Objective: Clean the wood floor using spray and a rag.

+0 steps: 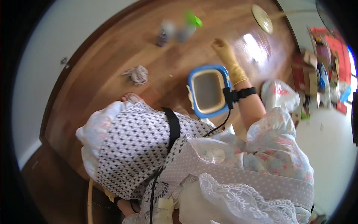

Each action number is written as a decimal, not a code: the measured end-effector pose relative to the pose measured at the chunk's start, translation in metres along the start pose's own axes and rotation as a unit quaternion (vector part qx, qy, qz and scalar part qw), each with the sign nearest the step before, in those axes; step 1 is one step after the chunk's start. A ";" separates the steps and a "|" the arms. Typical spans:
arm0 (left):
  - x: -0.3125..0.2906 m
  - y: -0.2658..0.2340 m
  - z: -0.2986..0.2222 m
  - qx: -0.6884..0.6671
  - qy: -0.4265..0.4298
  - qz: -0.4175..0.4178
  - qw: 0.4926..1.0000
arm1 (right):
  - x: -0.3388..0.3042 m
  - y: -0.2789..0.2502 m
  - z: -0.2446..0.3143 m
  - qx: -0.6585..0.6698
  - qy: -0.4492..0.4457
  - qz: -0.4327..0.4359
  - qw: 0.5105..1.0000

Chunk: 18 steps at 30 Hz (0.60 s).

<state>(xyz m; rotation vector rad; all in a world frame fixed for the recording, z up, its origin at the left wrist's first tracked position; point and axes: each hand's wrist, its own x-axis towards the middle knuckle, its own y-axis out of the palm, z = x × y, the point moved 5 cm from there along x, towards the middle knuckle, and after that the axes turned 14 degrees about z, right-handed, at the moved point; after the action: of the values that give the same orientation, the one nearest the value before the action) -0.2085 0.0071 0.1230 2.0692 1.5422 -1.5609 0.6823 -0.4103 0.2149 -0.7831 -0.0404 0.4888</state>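
Note:
My right hand (pixel 222 48), in a yellow rubber glove, reaches forward over the wooden floor, fingers curled. Whatever may be inside the curl is hidden. Close to that forearm stands a blue and cream basin (pixel 207 69) holding greyish water. Beyond the hand are a blurred green-topped container (pixel 186 31) and a blurred white and dark bottle (pixel 165 34), both apart from it. A crumpled pale cloth (pixel 138 75) lies on the floor to the left. Low at the left, my left hand (pixel 109 195) shows only a bit of yellow glove beside my apron; its fingers are hidden.
A thin wooden stick (pixel 90 201) stands near my left hand. At far right are a white plastic bag (pixel 279 94) and stacked cardboard boxes (pixel 310 76). A round pale stand base (pixel 262 19) sits at the back right. A white wall (pixel 48 71) borders the left.

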 end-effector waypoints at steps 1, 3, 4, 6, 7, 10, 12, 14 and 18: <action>-0.002 -0.011 0.002 -0.008 -0.001 -0.012 1.000 | -0.019 -0.028 0.000 0.007 0.057 0.000 0.998; 0.006 -0.019 -0.020 -0.007 0.006 -0.008 1.000 | -0.068 -0.094 -0.018 0.003 0.148 -0.014 0.989; 0.015 -0.024 -0.034 -0.009 0.019 -0.001 1.000 | -0.092 -0.113 -0.038 0.031 0.195 -0.018 0.980; 0.039 -0.023 -0.056 -0.034 0.047 0.011 0.998 | -0.130 -0.137 -0.071 0.050 0.213 -0.035 0.975; 0.053 -0.017 -0.078 -0.041 0.069 0.021 0.997 | -0.144 -0.138 -0.092 0.052 0.195 -0.046 0.978; 0.076 -0.022 -0.126 -0.080 0.135 0.033 0.987 | -0.143 -0.067 -0.043 0.106 0.150 -0.041 0.982; 0.077 -0.012 -0.142 -0.113 0.156 0.035 0.981 | -0.112 -0.021 0.000 0.095 0.087 -0.027 0.991; 0.074 0.008 -0.159 -0.187 0.143 0.077 0.969 | -0.070 0.031 0.022 0.082 0.012 0.004 0.997; 0.028 -0.044 -0.161 -0.001 0.227 -0.023 0.974 | 0.014 0.131 0.078 0.075 -0.068 0.055 0.993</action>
<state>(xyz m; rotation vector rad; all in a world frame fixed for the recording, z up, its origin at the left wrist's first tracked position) -0.1402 0.1445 0.1943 2.5338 1.7286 -1.1439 0.6249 -0.2727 0.1791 -0.6060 -0.0856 0.6415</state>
